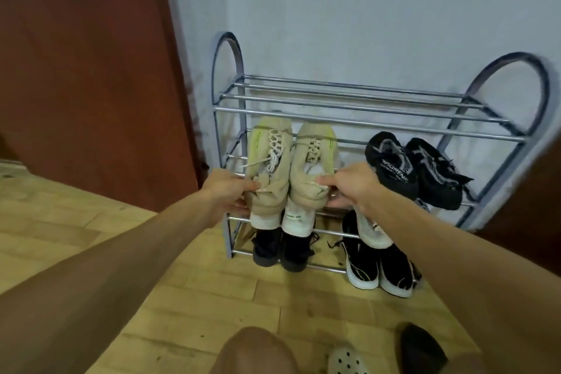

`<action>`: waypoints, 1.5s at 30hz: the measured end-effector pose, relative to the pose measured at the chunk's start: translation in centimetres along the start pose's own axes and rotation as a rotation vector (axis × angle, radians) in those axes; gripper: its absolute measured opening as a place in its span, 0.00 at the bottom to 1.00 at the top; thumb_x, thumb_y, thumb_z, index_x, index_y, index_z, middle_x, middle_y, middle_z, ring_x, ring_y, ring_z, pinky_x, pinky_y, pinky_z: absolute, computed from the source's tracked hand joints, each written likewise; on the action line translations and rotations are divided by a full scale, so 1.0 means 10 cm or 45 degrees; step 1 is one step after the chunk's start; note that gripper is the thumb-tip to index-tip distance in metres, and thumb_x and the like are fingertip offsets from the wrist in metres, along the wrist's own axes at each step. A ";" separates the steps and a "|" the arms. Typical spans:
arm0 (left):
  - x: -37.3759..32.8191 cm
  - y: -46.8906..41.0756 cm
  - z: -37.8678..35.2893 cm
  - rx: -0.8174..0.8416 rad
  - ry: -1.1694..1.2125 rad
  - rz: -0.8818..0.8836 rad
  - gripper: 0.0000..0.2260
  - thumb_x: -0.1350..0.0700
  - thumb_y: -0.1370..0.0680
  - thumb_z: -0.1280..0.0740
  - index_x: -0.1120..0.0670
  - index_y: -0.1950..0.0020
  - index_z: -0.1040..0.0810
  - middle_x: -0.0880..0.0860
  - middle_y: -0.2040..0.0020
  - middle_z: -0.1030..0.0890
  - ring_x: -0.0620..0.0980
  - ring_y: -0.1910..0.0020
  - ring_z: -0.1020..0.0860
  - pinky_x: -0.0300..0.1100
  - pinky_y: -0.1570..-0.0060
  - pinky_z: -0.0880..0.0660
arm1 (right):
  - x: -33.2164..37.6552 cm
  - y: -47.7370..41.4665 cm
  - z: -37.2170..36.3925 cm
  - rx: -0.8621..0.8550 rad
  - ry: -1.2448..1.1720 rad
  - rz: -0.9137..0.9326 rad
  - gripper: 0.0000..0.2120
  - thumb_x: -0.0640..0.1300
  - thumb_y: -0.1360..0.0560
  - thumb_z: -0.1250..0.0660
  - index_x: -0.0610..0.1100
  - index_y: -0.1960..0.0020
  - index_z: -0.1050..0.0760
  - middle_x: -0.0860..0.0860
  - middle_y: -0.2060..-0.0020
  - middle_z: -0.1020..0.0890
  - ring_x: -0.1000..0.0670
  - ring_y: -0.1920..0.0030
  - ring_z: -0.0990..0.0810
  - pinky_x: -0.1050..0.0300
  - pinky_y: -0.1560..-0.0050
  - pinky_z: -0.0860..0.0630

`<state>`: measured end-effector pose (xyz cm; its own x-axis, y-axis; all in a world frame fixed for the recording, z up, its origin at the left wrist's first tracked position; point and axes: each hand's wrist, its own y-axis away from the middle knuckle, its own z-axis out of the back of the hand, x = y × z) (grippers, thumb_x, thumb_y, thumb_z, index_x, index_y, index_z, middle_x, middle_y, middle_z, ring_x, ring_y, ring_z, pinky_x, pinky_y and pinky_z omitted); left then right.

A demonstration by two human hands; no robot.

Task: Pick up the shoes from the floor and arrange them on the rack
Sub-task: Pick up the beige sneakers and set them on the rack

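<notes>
From the head camera, the left hand (226, 188) has its fingers (252, 184) closed around the heel collar of the left beige sneaker (268, 161), thumb on top and the other fingers tucked under the heel. The right hand (352, 184) grips the heel of the right beige sneaker (312, 167) the same way, thumb pressed on the collar. Both forearms reach straight forward, wrists level, the hands side by side. Beyond the fingers, the two sneakers point toes toward the wall over the middle tier of the metal shoe rack (379, 106); whether their soles rest on the bars I cannot tell. Right of the right fingers, a pair of black mesh sneakers (416, 170) sits on the same tier. Below the fingers, dark shoes (282, 249) and black white-soled sneakers (379, 267) occupy the bottom tier. The top tier runs above the fingers.
</notes>
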<state>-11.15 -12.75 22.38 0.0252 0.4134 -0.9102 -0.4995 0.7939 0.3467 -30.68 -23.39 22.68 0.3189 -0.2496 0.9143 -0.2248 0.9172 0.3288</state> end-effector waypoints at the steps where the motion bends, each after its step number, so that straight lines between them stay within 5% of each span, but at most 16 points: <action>1: -0.06 -0.14 -0.04 -0.004 -0.010 -0.005 0.13 0.60 0.28 0.26 0.66 0.47 0.20 0.59 0.56 0.18 0.54 0.65 0.19 0.45 0.67 0.19 | 0.02 -0.13 0.00 -0.010 -0.005 -0.001 0.15 0.37 0.32 0.23 0.33 0.48 0.21 0.40 0.51 0.16 0.40 0.54 0.15 0.43 0.56 0.16; 4: -0.19 -0.50 -0.12 -0.010 -0.027 -0.016 0.15 0.61 0.28 0.26 0.66 0.44 0.22 0.61 0.51 0.17 0.56 0.62 0.18 0.47 0.66 0.19 | 0.08 -0.43 0.00 -0.051 0.029 0.008 0.12 0.39 0.31 0.24 0.35 0.51 0.21 0.40 0.54 0.16 0.42 0.57 0.15 0.49 0.60 0.16; 8: -0.27 -0.82 -0.20 -0.006 -0.063 -0.003 0.15 0.62 0.28 0.26 0.67 0.44 0.22 0.63 0.49 0.18 0.56 0.62 0.18 0.46 0.68 0.18 | 0.07 -0.73 -0.01 -0.043 -0.009 -0.027 0.11 0.37 0.33 0.23 0.36 0.54 0.21 0.38 0.51 0.16 0.40 0.54 0.15 0.42 0.54 0.17; 14: -0.26 -1.08 -0.26 -0.066 -0.090 -0.021 0.16 0.58 0.28 0.26 0.68 0.47 0.21 0.65 0.49 0.18 0.62 0.54 0.17 0.57 0.56 0.18 | 0.02 -0.80 -0.09 -0.104 0.249 0.112 0.09 0.47 0.28 0.26 0.42 0.55 0.20 0.43 0.59 0.15 0.42 0.59 0.14 0.46 0.54 0.16; 20: -0.23 -0.89 -0.22 -0.037 -0.137 -0.069 0.14 0.52 0.26 0.28 0.62 0.49 0.23 0.61 0.46 0.19 0.59 0.48 0.18 0.54 0.48 0.19 | 0.07 -0.56 -0.16 -0.050 0.328 0.105 0.14 0.52 0.24 0.33 0.41 0.49 0.23 0.43 0.52 0.19 0.42 0.50 0.17 0.45 0.55 0.16; 24: -0.14 -0.59 -0.01 -0.020 -0.195 -0.140 0.12 0.51 0.25 0.29 0.59 0.50 0.21 0.58 0.48 0.20 0.56 0.49 0.20 0.50 0.48 0.21 | 0.12 -0.28 -0.26 -0.105 0.542 0.164 0.15 0.52 0.23 0.35 0.38 0.52 0.23 0.42 0.55 0.19 0.42 0.56 0.17 0.53 0.65 0.20; 28: 0.00 -0.18 0.34 0.048 -0.279 -0.135 0.11 0.51 0.24 0.31 0.57 0.47 0.22 0.55 0.49 0.23 0.47 0.58 0.23 0.41 0.56 0.24 | 0.20 0.08 -0.54 -0.212 0.772 0.306 0.19 0.45 0.27 0.36 0.36 0.40 0.30 0.40 0.48 0.22 0.38 0.50 0.20 0.44 0.51 0.20; 32: 0.22 0.20 0.83 0.063 -0.365 -0.108 0.18 0.50 0.23 0.33 0.58 0.37 0.23 0.53 0.41 0.23 0.51 0.46 0.23 0.43 0.47 0.25 | 0.23 0.49 -0.99 -0.043 0.892 0.361 0.03 0.38 0.27 0.37 0.39 0.58 0.28 0.43 0.61 0.22 0.43 0.62 0.21 0.50 0.62 0.20; 34: 0.36 0.38 1.10 0.067 -0.408 -0.104 0.17 0.51 0.22 0.34 0.58 0.37 0.23 0.54 0.41 0.22 0.53 0.45 0.23 0.43 0.48 0.25 | 0.22 0.68 -1.26 0.110 0.975 0.356 0.07 0.38 0.26 0.37 0.40 0.63 0.28 0.44 0.66 0.23 0.45 0.68 0.22 0.54 0.68 0.21; 41: 1.10 0.89 2.00 -0.039 -0.542 0.023 0.16 0.51 0.22 0.34 0.58 0.38 0.22 0.54 0.42 0.21 0.53 0.46 0.22 0.45 0.46 0.25 | -0.14 1.24 -2.22 0.547 1.184 0.307 0.06 0.42 0.24 0.35 0.39 0.56 0.25 0.45 0.63 0.24 0.44 0.62 0.21 0.55 0.66 0.23; 45: 1.61 1.06 2.38 -0.191 -0.367 0.052 0.13 0.56 0.22 0.34 0.59 0.39 0.21 0.55 0.41 0.20 0.54 0.42 0.22 0.42 0.45 0.27 | -0.40 1.45 -2.66 0.666 1.268 0.227 0.07 0.45 0.25 0.33 0.41 0.57 0.27 0.47 0.62 0.24 0.47 0.63 0.23 0.60 0.71 0.27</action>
<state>4.59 12.90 16.82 0.2359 0.5699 -0.7871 -0.6266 0.7083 0.3250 -10.72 -0.84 17.55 0.7808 0.4428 0.4407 -0.6222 0.6148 0.4846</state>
